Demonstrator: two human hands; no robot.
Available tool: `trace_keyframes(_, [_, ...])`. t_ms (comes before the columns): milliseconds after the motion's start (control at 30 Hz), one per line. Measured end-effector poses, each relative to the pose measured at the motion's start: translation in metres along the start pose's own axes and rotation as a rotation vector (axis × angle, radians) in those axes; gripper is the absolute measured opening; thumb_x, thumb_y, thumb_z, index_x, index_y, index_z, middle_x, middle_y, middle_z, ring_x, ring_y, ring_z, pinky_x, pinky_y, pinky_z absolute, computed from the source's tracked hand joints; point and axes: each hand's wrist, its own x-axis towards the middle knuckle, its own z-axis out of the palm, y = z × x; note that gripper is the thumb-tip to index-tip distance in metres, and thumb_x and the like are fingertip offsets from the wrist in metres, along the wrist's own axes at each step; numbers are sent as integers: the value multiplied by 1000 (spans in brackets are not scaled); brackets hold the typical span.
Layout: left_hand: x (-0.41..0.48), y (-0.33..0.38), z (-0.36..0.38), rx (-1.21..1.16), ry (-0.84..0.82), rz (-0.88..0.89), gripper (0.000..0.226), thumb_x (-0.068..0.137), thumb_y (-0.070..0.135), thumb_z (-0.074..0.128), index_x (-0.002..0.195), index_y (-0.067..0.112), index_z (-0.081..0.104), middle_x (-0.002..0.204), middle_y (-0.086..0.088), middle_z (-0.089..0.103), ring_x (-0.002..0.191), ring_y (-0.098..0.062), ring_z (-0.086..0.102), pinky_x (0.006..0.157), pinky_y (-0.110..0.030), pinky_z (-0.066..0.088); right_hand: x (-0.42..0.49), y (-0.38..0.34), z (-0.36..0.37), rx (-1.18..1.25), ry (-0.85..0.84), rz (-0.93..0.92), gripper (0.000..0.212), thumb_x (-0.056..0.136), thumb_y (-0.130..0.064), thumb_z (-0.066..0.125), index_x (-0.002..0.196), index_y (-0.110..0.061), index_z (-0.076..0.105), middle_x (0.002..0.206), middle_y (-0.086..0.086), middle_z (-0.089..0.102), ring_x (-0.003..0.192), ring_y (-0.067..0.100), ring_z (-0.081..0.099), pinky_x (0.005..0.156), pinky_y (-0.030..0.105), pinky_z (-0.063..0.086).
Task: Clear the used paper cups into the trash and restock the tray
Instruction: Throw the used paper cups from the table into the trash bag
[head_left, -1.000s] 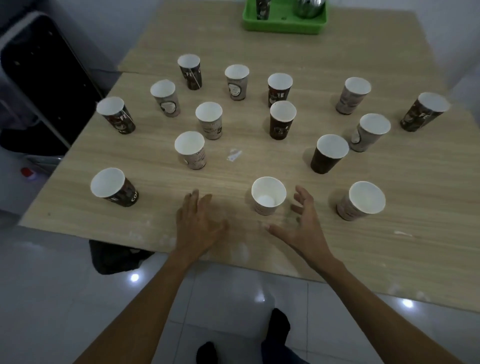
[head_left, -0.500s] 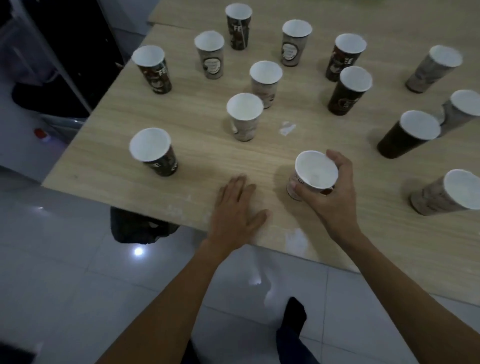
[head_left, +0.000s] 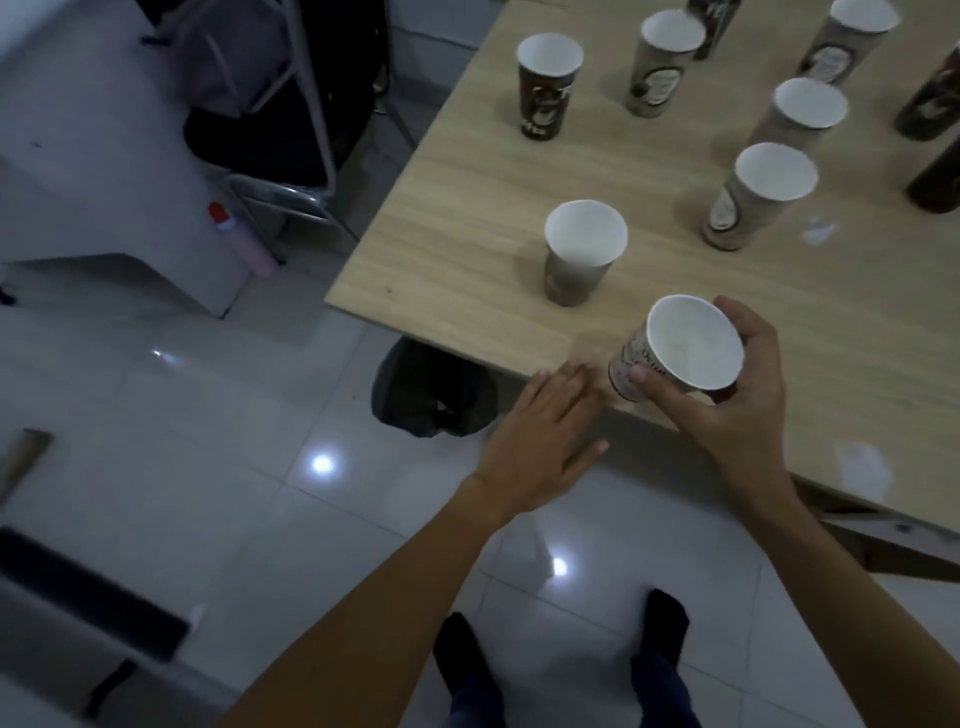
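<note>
One printed, white-lined paper cup (head_left: 691, 345) was gripped by the right hand (head_left: 743, 410); upright carriage to the black bin (head_left: 431, 397) was advised.

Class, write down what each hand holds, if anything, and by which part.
The right hand grips a paper cup round its side wall, below the rim. The left hand holds nothing; its fingers are straight.

1. The right hand (head_left: 737, 395) grips a paper cup (head_left: 675, 353), tilted, at the wooden table (head_left: 467, 218) edge.
2. The left hand (head_left: 545, 436) is flat, fingers straight, beside it.
3. Other cups stand upright (one nearest (head_left: 582, 254)).
4. A dark trash bin (head_left: 431, 395) sits under the table's corner.
</note>
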Motion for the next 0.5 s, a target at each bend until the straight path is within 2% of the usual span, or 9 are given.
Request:
trace_keyframes(100, [-35, -17, -8, -18, 187, -28, 37, 85, 20, 62, 120, 12, 53, 137, -12, 49, 131, -27, 41, 113, -43, 26, -13, -13, 23, 65, -47, 12, 81, 58, -39, 80, 127, -17, 42, 121, -16, 46, 109, -10, 48, 87, 8, 41])
trace_keyframes(200, [-70, -41, -11, 13, 342, -213, 24, 80, 16, 64, 102, 13, 56, 113, -10, 55, 105, -25, 53, 94, -36, 39, -27, -20, 43, 58, -131, -13, 79, 60, -42, 75, 127, -17, 40, 124, -15, 44, 113, -11, 45, 89, 6, 39])
trace_keyframes(267, [-86, -62, -11, 45, 310, -422, 18, 80, 20, 63, 95, 11, 60, 101, -9, 60, 96, -25, 56, 84, -29, 39, -35, -19, 57, 57, -216, -37, 79, 62, -42, 74, 128, -16, 39, 123, -26, 42, 113, -13, 44, 92, 6, 38])
trace_keyframes(367, [-94, -98, -6, 17, 223, -736, 28, 76, 19, 73, 99, 8, 61, 99, -10, 62, 93, -28, 58, 78, -31, 40, -44, -8, 78, 48, -341, -53, 79, 63, -42, 74, 129, -17, 40, 123, -38, 40, 115, -13, 43, 94, 6, 37])
trace_keyframes(500, [-91, -147, 3, -20, 124, -1111, 59, 76, 39, 76, 119, 9, 48, 115, -10, 53, 104, -27, 51, 86, -42, 48, -52, 16, 111, 54, -445, 1, 75, 61, -46, 73, 126, -32, 39, 120, -41, 42, 113, -13, 45, 91, 4, 37])
